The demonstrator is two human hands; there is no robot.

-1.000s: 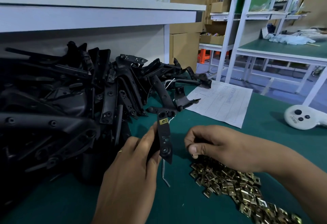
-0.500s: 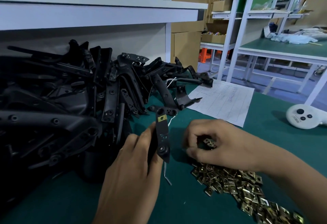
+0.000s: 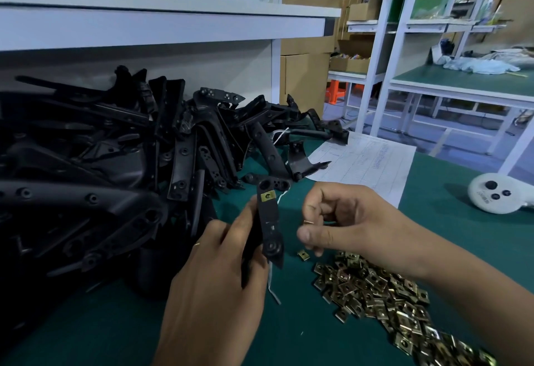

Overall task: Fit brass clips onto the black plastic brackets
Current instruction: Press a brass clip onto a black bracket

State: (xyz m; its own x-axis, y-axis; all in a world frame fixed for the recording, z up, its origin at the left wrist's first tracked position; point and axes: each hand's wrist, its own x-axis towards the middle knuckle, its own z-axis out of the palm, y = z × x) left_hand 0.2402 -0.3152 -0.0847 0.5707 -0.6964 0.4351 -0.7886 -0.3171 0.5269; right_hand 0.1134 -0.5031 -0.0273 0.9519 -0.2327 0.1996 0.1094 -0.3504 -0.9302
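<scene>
My left hand (image 3: 219, 287) grips a black plastic bracket (image 3: 270, 227) upright above the green table. One brass clip (image 3: 267, 196) sits fitted near the bracket's top end. Just right of the bracket, my right hand (image 3: 349, 224) is lifted off the table with its fingers curled around a brass clip (image 3: 308, 222), only the edge of which shows. Below that hand a heap of loose brass clips (image 3: 384, 299) spreads to the lower right, with a single clip (image 3: 303, 255) lying apart at its near-left edge.
A large pile of black brackets (image 3: 115, 180) fills the left half of the table (image 3: 86, 331). A printed sheet of paper (image 3: 367, 163) lies behind my hands. A white controller (image 3: 494, 195) rests at the right edge. A white shelf (image 3: 161, 23) overhangs the pile.
My right hand has risen from the clip heap and come closer to the bracket, holding a clip. The left hand has kept the bracket nearly still.
</scene>
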